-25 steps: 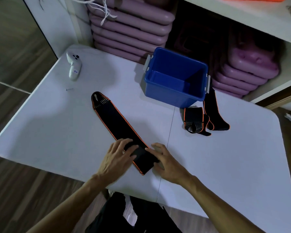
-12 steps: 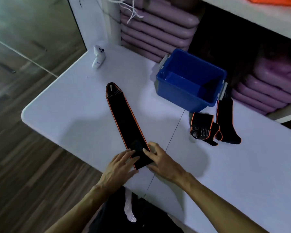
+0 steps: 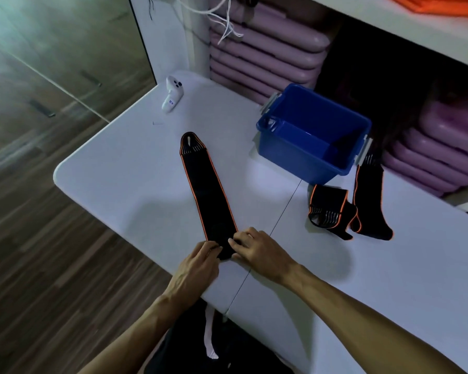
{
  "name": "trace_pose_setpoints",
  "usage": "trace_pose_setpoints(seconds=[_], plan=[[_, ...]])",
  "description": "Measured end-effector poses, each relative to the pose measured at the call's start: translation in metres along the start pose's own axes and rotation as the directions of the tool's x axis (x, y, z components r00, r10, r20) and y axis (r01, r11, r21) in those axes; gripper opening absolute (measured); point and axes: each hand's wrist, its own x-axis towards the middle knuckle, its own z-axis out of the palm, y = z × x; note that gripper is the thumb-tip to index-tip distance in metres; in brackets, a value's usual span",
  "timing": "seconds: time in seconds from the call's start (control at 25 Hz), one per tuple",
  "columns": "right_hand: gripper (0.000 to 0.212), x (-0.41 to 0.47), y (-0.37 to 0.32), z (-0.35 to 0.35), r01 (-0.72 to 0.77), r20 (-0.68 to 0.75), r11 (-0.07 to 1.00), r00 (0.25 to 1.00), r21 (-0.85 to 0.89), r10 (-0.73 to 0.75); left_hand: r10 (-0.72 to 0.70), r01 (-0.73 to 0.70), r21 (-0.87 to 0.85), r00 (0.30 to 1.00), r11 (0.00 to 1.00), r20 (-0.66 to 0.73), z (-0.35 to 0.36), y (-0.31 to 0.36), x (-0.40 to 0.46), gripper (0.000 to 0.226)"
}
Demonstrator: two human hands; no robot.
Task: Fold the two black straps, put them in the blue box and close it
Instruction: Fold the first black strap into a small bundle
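Two hands, your left hand (image 3: 197, 261) and right hand (image 3: 257, 252), pinch the long strap's (image 3: 210, 195) near end by the table (image 3: 135, 184) edge; bare tabletop separates it from the blue box (image 3: 289, 160).

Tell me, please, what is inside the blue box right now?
The blue box looks empty: bare blue floor and inner walls show. Its near wall hides the floor strip just behind it. Both black straps lie outside, on the table.
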Motion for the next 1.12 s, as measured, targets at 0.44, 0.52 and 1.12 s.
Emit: trace_pose_setpoints(seconds=[0.44, 0.52, 1.12], plan=[[0.031, 0.040, 0.000, -0.022, -0.397, 0.243, 0.796, 0.917, 0.458, 0.317, -0.356, 0.327, -0.228, 0.930, 0.917, -0.095, -0.002, -0.002, 0.032, 0.040], [0.033, 0.046, 0.005, -0.022, -0.484, 0.299, 0.711, 0.875, 0.509, 0.382, -0.416, 0.380, -0.251, 0.903, 0.890, -0.109, -0.003, -0.004, 0.039, 0.030], [0.035, 0.033, -0.011, -0.012, -0.389, 0.163, 0.667, 0.912, 0.635, 0.376, -0.560, 0.534, -0.227, 0.826, 0.814, -0.067, 0.003, 0.001, 0.037, 0.013]])
